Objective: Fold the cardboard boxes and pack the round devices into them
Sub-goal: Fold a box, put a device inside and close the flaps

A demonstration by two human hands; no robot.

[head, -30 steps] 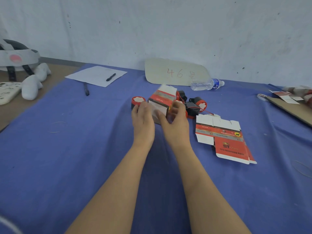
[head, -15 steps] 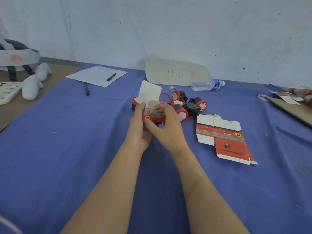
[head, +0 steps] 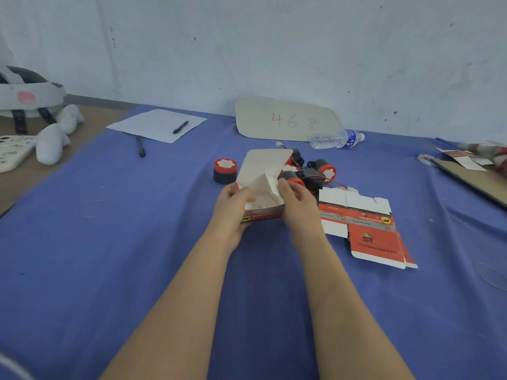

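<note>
A red and white cardboard box (head: 262,185) is half formed, its white lid flap standing up and its open side facing me. My left hand (head: 233,208) grips its left end, thumb inside the opening. My right hand (head: 296,201) holds its right side, fingers curled on a side flap. One round red and black device (head: 225,170) stands alone to the left of the box. Several more round devices (head: 315,172) with red wires lie in a heap behind my right hand. Flat unfolded boxes (head: 365,226) lie on the blue cloth to the right.
A cardboard sign marked 46 (head: 286,119) leans on the wall, with a water bottle (head: 336,139) lying beside it. Paper with a pen (head: 157,125) and a second pen (head: 141,146) lie at the back left. A headset and white controllers (head: 35,119) sit far left; cardboard (head: 477,176) far right.
The box has turned from its printed outside to its open white inside. The lid flap now stands up and both hands have shifted to its two ends, slightly nearer me.
</note>
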